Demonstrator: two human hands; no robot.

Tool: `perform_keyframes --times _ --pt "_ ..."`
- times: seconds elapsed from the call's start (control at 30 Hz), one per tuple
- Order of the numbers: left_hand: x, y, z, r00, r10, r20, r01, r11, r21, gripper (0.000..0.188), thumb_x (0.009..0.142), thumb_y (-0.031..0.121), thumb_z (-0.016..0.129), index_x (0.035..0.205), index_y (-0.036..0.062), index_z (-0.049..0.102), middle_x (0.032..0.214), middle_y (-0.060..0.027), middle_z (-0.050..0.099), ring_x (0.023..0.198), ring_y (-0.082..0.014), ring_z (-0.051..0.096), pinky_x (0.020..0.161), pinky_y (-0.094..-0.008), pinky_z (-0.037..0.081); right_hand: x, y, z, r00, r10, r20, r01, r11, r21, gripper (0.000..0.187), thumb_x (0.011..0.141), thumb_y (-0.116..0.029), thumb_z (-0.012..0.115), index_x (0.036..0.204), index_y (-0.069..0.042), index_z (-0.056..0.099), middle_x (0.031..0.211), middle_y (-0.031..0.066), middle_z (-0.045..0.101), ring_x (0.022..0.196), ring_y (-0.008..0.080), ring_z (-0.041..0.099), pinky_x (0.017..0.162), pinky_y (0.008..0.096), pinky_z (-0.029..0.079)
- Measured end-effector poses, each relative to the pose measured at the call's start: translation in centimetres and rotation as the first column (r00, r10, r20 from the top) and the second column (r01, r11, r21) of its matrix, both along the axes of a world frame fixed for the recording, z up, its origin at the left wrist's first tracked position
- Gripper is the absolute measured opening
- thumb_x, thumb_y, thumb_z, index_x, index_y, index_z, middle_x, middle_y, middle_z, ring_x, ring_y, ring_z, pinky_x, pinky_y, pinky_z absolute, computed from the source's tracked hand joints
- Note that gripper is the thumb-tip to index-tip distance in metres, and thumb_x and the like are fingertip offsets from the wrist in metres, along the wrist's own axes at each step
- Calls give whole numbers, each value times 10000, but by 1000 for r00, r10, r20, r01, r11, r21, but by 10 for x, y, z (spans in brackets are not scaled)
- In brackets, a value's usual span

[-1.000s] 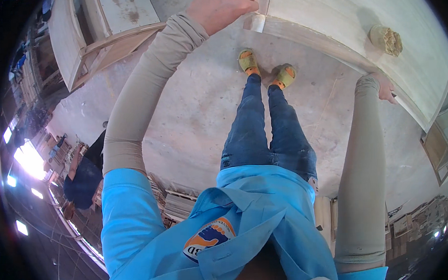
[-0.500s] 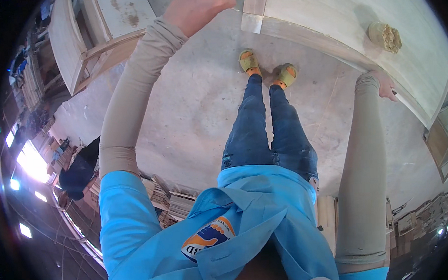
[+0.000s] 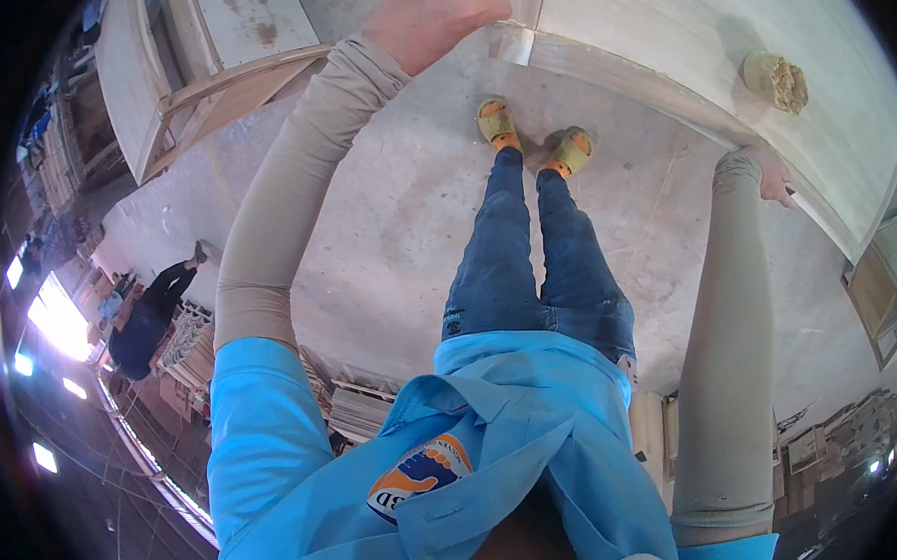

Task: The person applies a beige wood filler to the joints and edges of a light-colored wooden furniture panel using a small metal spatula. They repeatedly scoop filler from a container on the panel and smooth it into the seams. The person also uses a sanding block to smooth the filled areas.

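A large pale wooden panel-like piece (image 3: 658, 31) with a framed edge fills the upper right. My left hand (image 3: 442, 18) is closed at its left corner, fingers curled; what they hold, if anything, is hidden. Along the near edge farther right, my right hand (image 3: 772, 176) is curled at the rim and seems to grip it, the fingers partly out of sight. On the piece's pale surface stands a short tan roll (image 3: 775, 81) with a rough, crinkled end.
Another wooden frame piece (image 3: 230, 84) stands at the upper left. Below me, my yellow-green slippers (image 3: 497, 123) rest on the concrete floor (image 3: 367, 244). Far left, a person in dark clothes (image 3: 145, 328) is near stacked wood. A wooden box-like piece (image 3: 879, 286) is at the right.
My left hand has moved right, up to the corner of the wooden piece. My right hand stays at the edge. The person at far left shows more fully, one leg extended.
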State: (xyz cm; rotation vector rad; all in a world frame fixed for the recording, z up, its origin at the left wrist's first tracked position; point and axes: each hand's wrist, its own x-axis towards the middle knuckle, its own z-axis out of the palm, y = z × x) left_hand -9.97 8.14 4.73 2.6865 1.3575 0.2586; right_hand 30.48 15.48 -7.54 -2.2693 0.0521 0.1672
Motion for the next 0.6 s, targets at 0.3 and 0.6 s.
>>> perform_keyframes --times 0.3,0.6 --pt "6 3 -3 996 -75 49 76 997 -16 57 757 141 575 739 92 552 813 -44 502 844 -214 516 702 -307 485 -2 3 -2 1000 3 18 -3 1000 17 529 1026 -221 348 1517 -148 165 1247 219 613 1069 370 647 860 491 552" --pt "-8 -1 -7 995 -103 -6 103 995 -9 78 764 177 567 739 105 554 793 -32 485 820 -209 515 667 -323 475 -5 3 3 1000 3 -8 -3 1000 25 526 1028 -229 352 1516 -157 171 1286 199 597 1096 347 639 870 478 544"
